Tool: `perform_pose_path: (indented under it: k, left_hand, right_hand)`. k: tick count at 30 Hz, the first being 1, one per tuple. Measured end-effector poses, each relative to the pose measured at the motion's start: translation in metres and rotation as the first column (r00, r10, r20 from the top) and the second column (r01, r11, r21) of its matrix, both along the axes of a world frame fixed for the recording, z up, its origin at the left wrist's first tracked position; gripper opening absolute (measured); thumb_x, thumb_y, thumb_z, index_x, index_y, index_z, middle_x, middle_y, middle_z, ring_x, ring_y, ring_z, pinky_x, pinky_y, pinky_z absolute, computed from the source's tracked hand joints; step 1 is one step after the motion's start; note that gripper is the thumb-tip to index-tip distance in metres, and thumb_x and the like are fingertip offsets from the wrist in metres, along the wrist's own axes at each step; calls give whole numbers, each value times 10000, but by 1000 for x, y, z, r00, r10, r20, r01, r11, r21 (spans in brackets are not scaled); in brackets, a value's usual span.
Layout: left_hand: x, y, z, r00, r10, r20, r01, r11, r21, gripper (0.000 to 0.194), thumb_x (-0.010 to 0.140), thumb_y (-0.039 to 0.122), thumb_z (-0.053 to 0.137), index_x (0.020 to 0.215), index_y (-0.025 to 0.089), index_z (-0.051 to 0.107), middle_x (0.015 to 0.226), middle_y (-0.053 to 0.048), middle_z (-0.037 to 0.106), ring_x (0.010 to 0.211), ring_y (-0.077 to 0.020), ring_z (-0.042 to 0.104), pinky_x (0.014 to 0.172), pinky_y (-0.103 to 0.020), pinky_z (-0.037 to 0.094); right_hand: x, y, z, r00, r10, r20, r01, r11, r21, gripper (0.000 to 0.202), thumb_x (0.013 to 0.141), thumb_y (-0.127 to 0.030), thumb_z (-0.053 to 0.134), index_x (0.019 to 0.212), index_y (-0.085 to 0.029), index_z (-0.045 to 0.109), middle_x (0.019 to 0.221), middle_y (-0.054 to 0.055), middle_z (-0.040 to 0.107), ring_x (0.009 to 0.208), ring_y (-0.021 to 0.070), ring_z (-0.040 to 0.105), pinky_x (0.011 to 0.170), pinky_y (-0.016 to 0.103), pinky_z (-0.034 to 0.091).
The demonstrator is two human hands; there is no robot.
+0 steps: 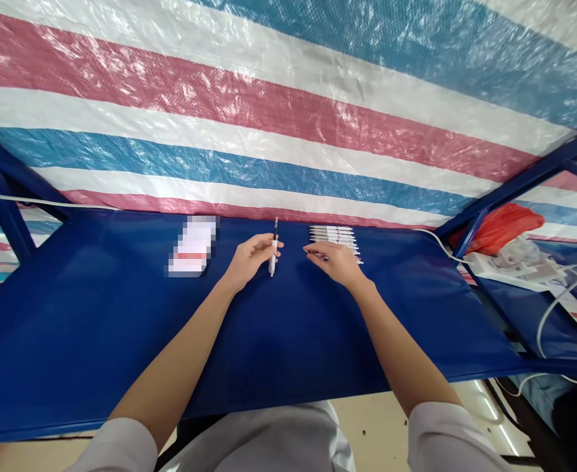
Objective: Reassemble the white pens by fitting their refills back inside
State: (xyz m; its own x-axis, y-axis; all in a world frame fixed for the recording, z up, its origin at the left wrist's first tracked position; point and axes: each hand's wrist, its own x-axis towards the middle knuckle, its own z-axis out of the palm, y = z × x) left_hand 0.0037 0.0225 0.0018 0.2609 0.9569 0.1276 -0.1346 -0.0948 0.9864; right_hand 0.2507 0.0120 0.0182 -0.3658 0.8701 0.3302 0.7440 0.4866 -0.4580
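Note:
My left hand point(253, 260) holds a white pen point(273, 257) upright between thumb and fingers, its dark slim end pointing toward the back. To the right, my right hand point(335, 261) is closed in a pinch, palm down, over the near part of a row of white pens point(332, 233). A small tip shows at its fingertips, too little to name. Several pens lie side by side, and my right hand hides part of the row.
A blurred white box or card point(194, 246) lies left on the blue table point(288, 354). Striped sheeting point(269, 118) hangs behind. Blue metal bars stand at both sides. On the right are a red plastic bag point(507, 226), white cables and a power strip.

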Motion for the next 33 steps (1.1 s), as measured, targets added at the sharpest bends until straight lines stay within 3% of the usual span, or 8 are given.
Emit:
perform_pose_path:
  k: [4,8,17,33]
  left_hand:
    - [1,0,-2,1000,4,-18,-4,1000,1,361,811,390,734,1100,184,666,1007,-78,729,836,-191,691,778,-369,595]
    - [1,0,-4,999,3,-37,-3,1000,5,344,817,370,735,1105,191,675,998,-72,728,830,-187,689,766,-364,602]
    - [2,-4,2,996,10,-85,-9,1000,9,344,810,372,740,1095,189,680,988,-72,731,815,-191,690,747,-354,596]
    - [6,-6,9,995,59,-74,-57,998,19,395,753,401,781,1067,182,685,968,-77,736,802,-195,689,747,-367,590]
  right_hand:
    - [8,-6,-1,936,-2,351,-44,991,123,261,951,-267,508,1105,-265,719,1111,32,756,1001,212,699,678,276,482]
    - [9,-8,-1,883,11,469,-80,989,127,293,974,-244,457,1089,-267,725,1114,21,757,996,190,683,583,265,405]
    - [7,-10,-5,872,-38,488,-51,985,167,336,990,-229,408,1094,-268,725,1151,12,741,989,181,653,540,278,330]
    - [0,-14,2,916,-41,399,3,995,96,354,975,-191,404,1133,-254,714,1183,32,728,1078,212,628,608,293,425]
